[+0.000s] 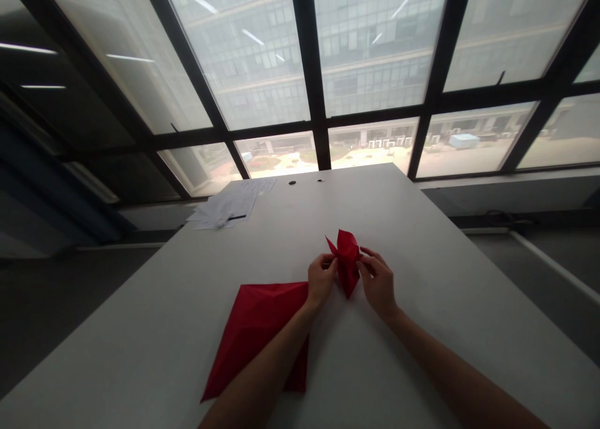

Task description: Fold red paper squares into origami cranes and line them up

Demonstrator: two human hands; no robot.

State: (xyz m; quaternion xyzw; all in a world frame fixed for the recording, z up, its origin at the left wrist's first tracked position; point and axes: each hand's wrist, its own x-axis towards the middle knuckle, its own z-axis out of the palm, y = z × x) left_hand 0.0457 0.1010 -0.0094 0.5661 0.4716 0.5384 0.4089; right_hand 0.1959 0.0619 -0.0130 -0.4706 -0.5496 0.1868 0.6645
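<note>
Between my two hands is a folded piece of red paper (347, 263), with pointed flaps sticking up and a tip pointing down toward me. My left hand (322, 279) pinches its left side between thumb and fingers. On the opposite side my right hand (379, 285) grips the paper's right edge, fingers closed. A larger creased red sheet (262, 316) lies on the white table (164, 316) to the left, partly covered by my left forearm.
Loose white papers (229, 204) with a dark pen-like item (237, 217) lie at the table's far left. Two small round holes pierce the far end, one being a dark hole (292, 182). Behind stand large windows with dark frames (319, 129).
</note>
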